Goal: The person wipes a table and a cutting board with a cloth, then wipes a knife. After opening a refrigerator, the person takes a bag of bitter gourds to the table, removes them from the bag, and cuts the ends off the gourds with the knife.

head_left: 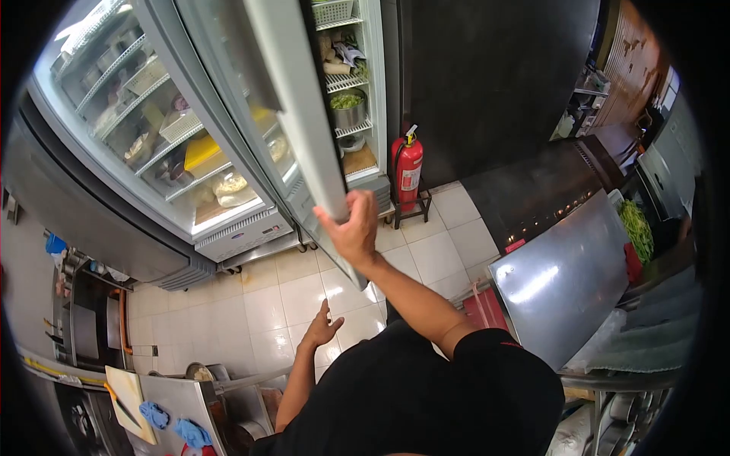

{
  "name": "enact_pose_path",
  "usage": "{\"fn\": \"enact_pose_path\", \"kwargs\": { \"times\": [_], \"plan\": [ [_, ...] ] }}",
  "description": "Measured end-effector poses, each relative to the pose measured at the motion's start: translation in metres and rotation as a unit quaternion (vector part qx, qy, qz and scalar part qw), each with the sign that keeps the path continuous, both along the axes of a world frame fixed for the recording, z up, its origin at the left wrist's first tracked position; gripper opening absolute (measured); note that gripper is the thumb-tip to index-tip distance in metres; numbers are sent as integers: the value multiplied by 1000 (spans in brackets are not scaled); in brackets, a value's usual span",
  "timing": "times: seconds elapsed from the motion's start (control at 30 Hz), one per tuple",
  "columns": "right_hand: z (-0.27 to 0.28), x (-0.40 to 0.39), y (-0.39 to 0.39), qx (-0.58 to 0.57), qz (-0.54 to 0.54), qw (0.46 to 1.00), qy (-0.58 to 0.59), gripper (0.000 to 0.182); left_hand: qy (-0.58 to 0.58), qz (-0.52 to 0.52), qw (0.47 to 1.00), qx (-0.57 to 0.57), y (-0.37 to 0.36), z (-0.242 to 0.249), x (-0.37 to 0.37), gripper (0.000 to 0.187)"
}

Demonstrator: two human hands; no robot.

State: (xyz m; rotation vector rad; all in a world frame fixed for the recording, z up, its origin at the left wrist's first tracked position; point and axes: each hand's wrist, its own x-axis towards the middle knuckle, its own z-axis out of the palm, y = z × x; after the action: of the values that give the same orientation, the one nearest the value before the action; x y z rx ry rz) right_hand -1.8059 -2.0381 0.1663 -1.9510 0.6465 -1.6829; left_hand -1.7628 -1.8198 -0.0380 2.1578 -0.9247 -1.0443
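The fingers of my right hand are wrapped around the edge of a glass fridge door, which stands swung out from the cabinet. Past this door, the fridge's wire shelves hold a metal pot of chopped greens, a white basket and other food. Lower down, my left hand is held over the tiled floor with its fingers apart and nothing in it. The neighbouring glass door is closed, with a yellow container and bagged food behind it.
A red fire extinguisher stands on the floor right of the fridge. To my right is a steel counter with leafy greens beyond it. At lower left, a cutting board with a knife and blue cloths lie on a worktop.
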Motion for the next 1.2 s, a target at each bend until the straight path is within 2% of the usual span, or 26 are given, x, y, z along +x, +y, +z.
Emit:
{"fn": "enact_pose_path", "kwargs": {
  "times": [0.13, 0.23, 0.4, 0.47, 0.5, 0.6, 0.67, 0.73, 0.77, 0.83, 0.87, 0.93, 0.97, 1.0, 1.07, 1.1, 1.13, 1.17, 1.2],
  "plan": [
    [-5, 11, 19, -60, 30, 998, 2, 53, -26, -14, 1000, -2, -9, 8, 16, 73],
    [-5, 12, 18, -81, 42, 996, 12, 54, 12, -19, 1000, 16, 4, 6, 14, 65],
    [-7, 1, -23, -78, 18, 997, -16, 60, 34, 17, 996, 82, 66, -46, -4, 74],
    [-9, -4, -44, -6, 15, 1000, -8, 68, 15, -20, 993, 114, 100, -82, -9, 76],
    [-14, -5, -59, 17, -3, 1000, 12, 71, 55, -15, 990, 132, 116, -99, -11, 77],
    [-14, -11, -101, 38, -36, 999, 10, 49, 138, -6, 977, 161, 136, -117, -6, 78],
    [-10, -8, -131, 90, -44, 995, -1, 42, 179, -6, 969, 169, 129, -117, 0, 79],
    [-17, 0, -176, 107, -35, 993, -21, 43, 197, 16, 964, 178, 113, -112, 17, 79],
    [-22, 5, -200, 103, -40, 993, -26, 43, 193, 10, 965, 175, 99, -123, 29, 79],
    [-29, 17, -244, 154, 29, 984, -84, 45, 160, -45, 971, 171, 75, -163, 55, 79],
    [-27, 24, -261, 152, 22, 984, -89, 45, 154, -52, 972, 172, 54, -151, 67, 79],
    [-25, 32, -290, 153, -34, 987, -23, 48, 33, -203, 963, 176, -9, -99, 89, 80],
    [-27, 34, -306, 111, -39, 993, 9, 50, -2, -225, 960, 168, -33, -91, 100, 77],
    [-22, 36, -313, 122, -44, 991, 25, 47, -37, -252, 954, 159, -56, -84, 110, 75],
    [-9, 41, -317, 194, 1, 979, 63, 42, -39, -210, 967, 136, -104, -44, 119, 65],
    [-6, 42, -315, 175, -30, 977, 117, 43, -19, -204, 971, 121, -128, -26, 122, 55],
    [-15, 51, -311, 157, -97, 972, 143, 46, -30, -263, 955, 131, -141, -31, 131, 55],
    [-6, 43, -293, 154, -85, 974, 142, 43, -44, -307, 950, 44, -150, -41, 143, 52],
    [-29, 48, -311, 133, 35, 916, 377, 44, -40, -353, 934, -42, -165, -46, 147, 49]
  ]
}}
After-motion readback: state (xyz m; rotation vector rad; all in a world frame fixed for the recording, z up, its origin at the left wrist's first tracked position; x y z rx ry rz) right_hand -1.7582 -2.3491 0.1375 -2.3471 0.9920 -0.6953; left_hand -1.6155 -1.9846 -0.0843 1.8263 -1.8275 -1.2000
